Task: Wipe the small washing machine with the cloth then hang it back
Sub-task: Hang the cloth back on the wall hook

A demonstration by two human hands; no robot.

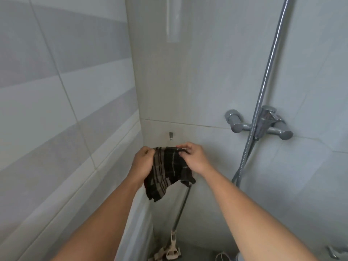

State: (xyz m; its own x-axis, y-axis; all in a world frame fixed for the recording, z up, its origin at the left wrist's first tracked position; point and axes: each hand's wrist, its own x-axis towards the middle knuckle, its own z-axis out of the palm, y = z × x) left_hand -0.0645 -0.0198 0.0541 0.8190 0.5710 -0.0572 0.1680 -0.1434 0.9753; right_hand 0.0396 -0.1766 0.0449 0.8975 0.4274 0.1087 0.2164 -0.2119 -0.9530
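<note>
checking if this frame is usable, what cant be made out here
Head view only:
- Washing machine: not in the frame.
- Cloth top edge: bunched in the left hand and right hand, so any hanging loop is hidden.
- Mop: head cut by the bottom edge.
- Hook: too small for detail.

Both forearms are bare, with no sleeves, down to the left hand [140, 162] and right hand [195, 159].
</note>
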